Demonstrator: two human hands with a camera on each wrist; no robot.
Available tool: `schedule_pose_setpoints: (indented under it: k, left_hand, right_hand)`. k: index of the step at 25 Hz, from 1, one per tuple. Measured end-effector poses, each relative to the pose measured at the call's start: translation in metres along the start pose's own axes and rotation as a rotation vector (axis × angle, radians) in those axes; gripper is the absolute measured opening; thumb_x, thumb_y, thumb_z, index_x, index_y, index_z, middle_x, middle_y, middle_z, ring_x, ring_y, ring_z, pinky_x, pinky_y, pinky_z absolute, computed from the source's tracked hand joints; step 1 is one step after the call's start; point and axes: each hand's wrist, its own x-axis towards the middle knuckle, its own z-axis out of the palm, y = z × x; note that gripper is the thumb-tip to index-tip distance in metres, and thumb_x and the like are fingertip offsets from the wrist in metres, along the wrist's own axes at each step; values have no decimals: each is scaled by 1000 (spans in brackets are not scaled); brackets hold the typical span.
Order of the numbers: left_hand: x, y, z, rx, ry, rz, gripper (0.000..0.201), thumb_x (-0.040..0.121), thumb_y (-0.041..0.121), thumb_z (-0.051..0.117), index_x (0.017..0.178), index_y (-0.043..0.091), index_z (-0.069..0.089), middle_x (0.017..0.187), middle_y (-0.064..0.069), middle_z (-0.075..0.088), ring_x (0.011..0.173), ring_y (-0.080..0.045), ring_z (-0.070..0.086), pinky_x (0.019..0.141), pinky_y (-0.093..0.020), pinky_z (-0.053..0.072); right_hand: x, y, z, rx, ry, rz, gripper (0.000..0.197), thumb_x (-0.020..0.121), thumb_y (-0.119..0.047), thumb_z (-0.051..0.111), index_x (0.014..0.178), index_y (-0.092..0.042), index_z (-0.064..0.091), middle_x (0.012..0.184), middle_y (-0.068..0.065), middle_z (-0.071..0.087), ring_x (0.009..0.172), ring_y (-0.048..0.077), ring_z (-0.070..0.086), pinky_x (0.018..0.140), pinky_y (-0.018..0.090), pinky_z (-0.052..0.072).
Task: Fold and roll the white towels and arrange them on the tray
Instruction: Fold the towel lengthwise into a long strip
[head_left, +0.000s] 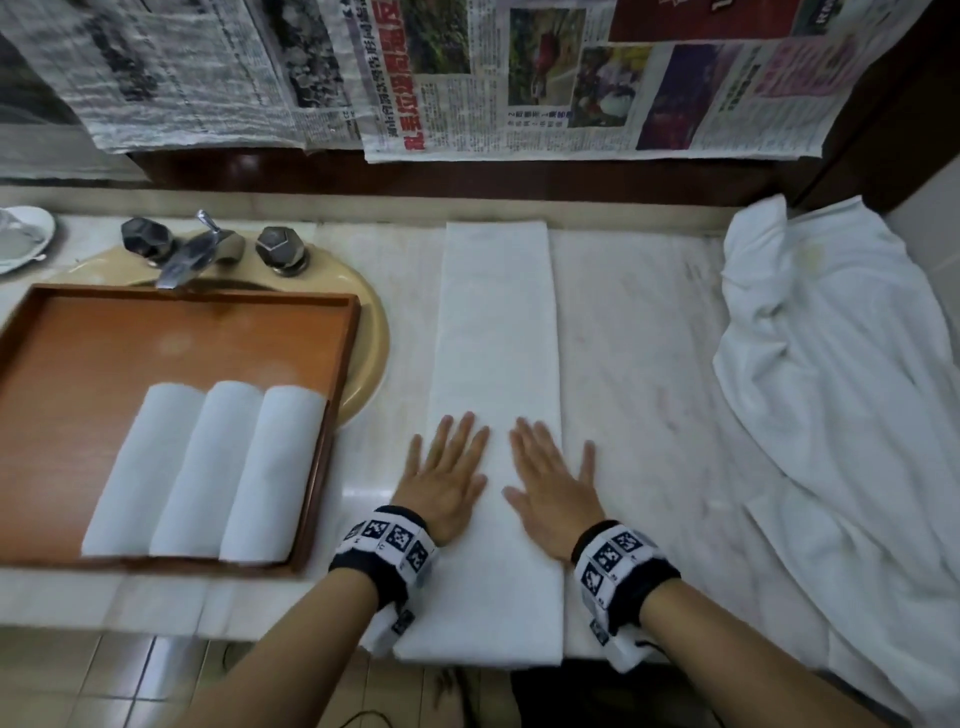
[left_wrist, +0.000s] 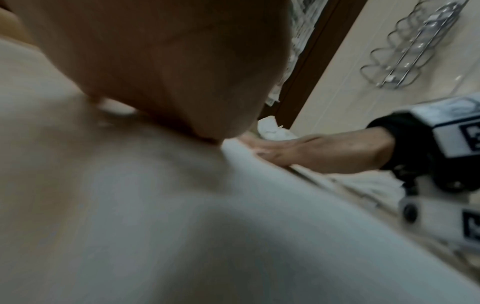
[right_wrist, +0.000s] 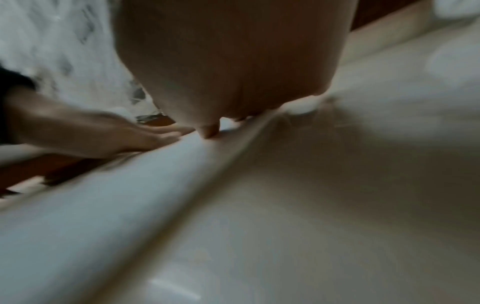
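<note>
Marble bathroom counter (head_left: 639, 364), sink at 10 o'clock with the wooden tray (head_left: 182, 332) parked over it, three rolled towels (head_left: 208, 467) already in. Folded towel strip (head_left: 493, 332) lies dead centre, running toward 12. Left hand (head_left: 441, 483) and right hand (head_left: 556, 493) both flat, fingers spread, pressing its near end. Looks like smoothing before rolling; next they'd need to curl that near edge tight. Loose towel pile (head_left: 831, 364) waits at 3.

A long folded towel (head_left: 493, 364) is laid on the surface (head_left: 649, 364), pressed flat near its near end by both hands, left (head_left: 441, 480) and right (head_left: 553, 486). Three rolled towels (head_left: 208, 478) are seen side by side in the tray (head_left: 208, 332) at left; loose towels (head_left: 841, 374) are heaped at right.
</note>
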Motion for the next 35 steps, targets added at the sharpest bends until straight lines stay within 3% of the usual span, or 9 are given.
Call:
schedule_pose_setpoints:
  k: [3, 8, 11, 14, 16, 17, 21, 31, 35]
  left_hand:
    - [-25, -26, 7, -128, 9, -382, 57, 102, 46, 8, 149, 34, -23, 152, 4, -38, 142, -22, -33, 115, -56, -16]
    - [-67, 13, 40, -42, 9, -29, 58, 103, 46, 10, 149, 35, -23, 152, 5, -39, 140, -20, -35, 117, -53, -14]
    - [-86, -24, 48, -51, 32, -250, 57, 103, 47, 10, 146, 38, -26, 150, 5, -41, 140, -20, -36, 117, -52, -15]
    - [-99, -39, 41, -226, 262, -341, 52, 101, 28, 36, 151, 18, 25, 161, -11, 11, 148, -31, 12, 115, -47, 26]
    - [-107, -26, 40, -400, 499, -328, 30, 93, 17, 54, 122, 14, 62, 128, -10, 59, 115, -28, 57, 95, -37, 48]
    - [-110, -17, 41, -472, 516, -353, 24, 90, 18, 61, 114, 16, 68, 112, -5, 68, 99, -23, 63, 89, -34, 51]
    - [-121, 2, 48, -574, 409, -470, 24, 80, 24, 76, 102, 16, 71, 90, 1, 69, 86, -19, 64, 82, -30, 54]
    - [-108, 7, 34, -639, 234, -624, 19, 72, 9, 75, 87, 19, 71, 103, -7, 68, 93, -26, 64, 76, -28, 53]
    - [-111, 13, 31, -552, 127, -629, 28, 73, 34, 78, 89, 12, 68, 91, -5, 67, 83, -24, 65, 67, -28, 51]
  right_hand:
    - [-17, 22, 2, 160, 1, 349, 67, 102, -47, 12, 148, -18, -25, 151, -5, -39, 142, 15, -31, 110, 67, -11]
    - [-63, -22, 43, -2, 26, -20, 65, 102, -47, 14, 149, -21, -23, 150, -8, -38, 140, 13, -32, 113, 61, -13]
    - [-71, 4, 49, 91, 53, 238, 66, 102, -48, 13, 150, -20, -22, 152, -6, -36, 142, 13, -29, 113, 62, -11]
    - [-79, -4, 48, 191, 164, 339, 66, 103, -42, 23, 153, -13, -8, 159, 2, -22, 147, 19, -16, 116, 58, -3]
    - [-86, -27, 52, 189, 282, 307, 62, 101, -36, 37, 152, -13, 13, 159, 9, 7, 146, 25, 8, 116, 48, 14]
    - [-89, -33, 55, 180, 330, 300, 56, 99, -34, 43, 149, -14, 24, 152, 9, 23, 139, 26, 22, 110, 44, 26]
    - [-91, -40, 61, 251, 360, 364, 49, 98, -31, 48, 144, -18, 34, 133, 5, 40, 122, 25, 38, 93, 38, 40]
    - [-89, -41, 63, 291, 344, 405, 48, 99, -31, 47, 144, -22, 32, 136, 5, 37, 123, 25, 38, 92, 42, 43]
    - [-89, -40, 61, 302, 338, 408, 48, 98, -30, 48, 144, -22, 33, 135, 5, 38, 122, 25, 39, 92, 42, 42]
